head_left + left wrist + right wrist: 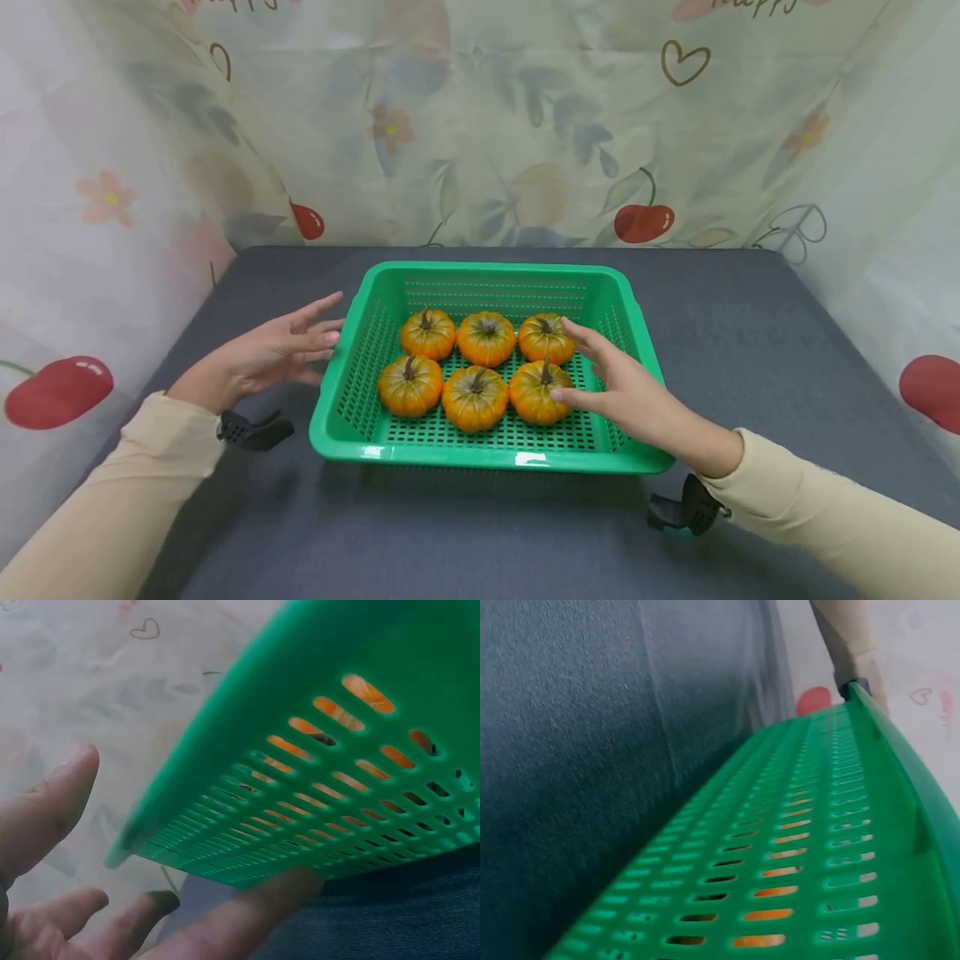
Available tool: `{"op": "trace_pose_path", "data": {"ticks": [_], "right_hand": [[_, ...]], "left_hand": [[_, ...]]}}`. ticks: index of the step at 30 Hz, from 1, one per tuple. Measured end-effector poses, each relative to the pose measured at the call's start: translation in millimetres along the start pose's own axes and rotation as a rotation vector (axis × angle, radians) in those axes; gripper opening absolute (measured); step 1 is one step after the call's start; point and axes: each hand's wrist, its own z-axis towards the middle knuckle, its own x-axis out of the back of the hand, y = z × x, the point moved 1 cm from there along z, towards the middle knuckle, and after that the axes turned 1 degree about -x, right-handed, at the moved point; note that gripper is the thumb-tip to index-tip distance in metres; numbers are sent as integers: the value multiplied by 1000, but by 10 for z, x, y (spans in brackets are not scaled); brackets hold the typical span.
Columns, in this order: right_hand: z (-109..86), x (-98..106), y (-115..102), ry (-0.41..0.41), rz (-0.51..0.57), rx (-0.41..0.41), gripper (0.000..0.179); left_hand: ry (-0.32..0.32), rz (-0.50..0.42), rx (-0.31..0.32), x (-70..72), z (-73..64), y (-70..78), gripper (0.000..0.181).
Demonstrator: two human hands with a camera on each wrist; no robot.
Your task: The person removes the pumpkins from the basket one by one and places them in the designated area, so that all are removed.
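Note:
Several small orange pumpkins (476, 400) with brown stems sit in two rows inside a green plastic basket (480, 457) with slotted walls. My left hand (273, 354) is beside the basket's left rim, its fingers spread. In the left wrist view its fingertips (296, 883) are close to the slotted wall. My right hand (618, 379) reaches over the basket's right side with thumb and fingers apart. Its thumb overlaps the front right pumpkin (534, 407), and its index fingertip overlaps the back right pumpkin (542, 340). The right wrist view shows the basket's outer wall (780, 847), without the right hand.
The basket stands on a dark grey table (480, 533). Hanging sheets printed with cherries, leaves and hearts (480, 125) enclose the table at the back and both sides. A black device (255, 431) is strapped to each wrist.

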Motion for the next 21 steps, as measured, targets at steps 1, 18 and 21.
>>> {"op": "trace_pose_path", "data": {"ticks": [1, 18, 21], "right_hand": [[12, -3, 1, -9, 1, -3, 85], [187, -86, 89, -110, 65, -82, 78], [203, -93, 100, -122, 49, -98, 79]], "left_hand": [[-9, -17, 6, 2, 9, -8, 87], [-70, -197, 49, -8, 52, -27, 87], [-68, -194, 49, -7, 62, -22, 88]]}}
